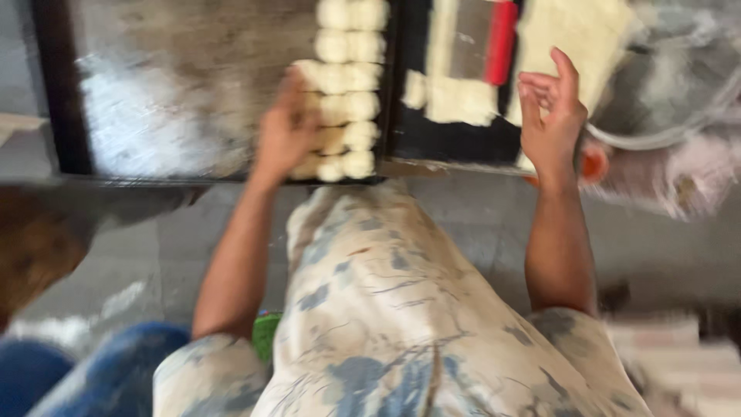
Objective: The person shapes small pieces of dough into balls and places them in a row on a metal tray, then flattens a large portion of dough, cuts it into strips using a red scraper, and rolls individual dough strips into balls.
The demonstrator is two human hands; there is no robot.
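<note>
Two columns of dough balls [347, 85] fill the tray's [154, 100] right edge, left hand [284, 127] resting on them, right hand [549, 108] open, empty, most tray bare

My work clothes, seen from above

My arms are bare to short sleeves; my pale apron [386, 309] is cream, blotched blue-grey, creased and a little stained.

Pale, rounded dough pieces [345, 93] stand in a double column, packed side by side and touching, along the right edge of a dark floured tray [154, 93] (the picture is motion-blurred, so surface detail is unclear). The column runs from the tray's far edge to its near edge; the nearest pieces sit at the tray's near right corner.
</note>
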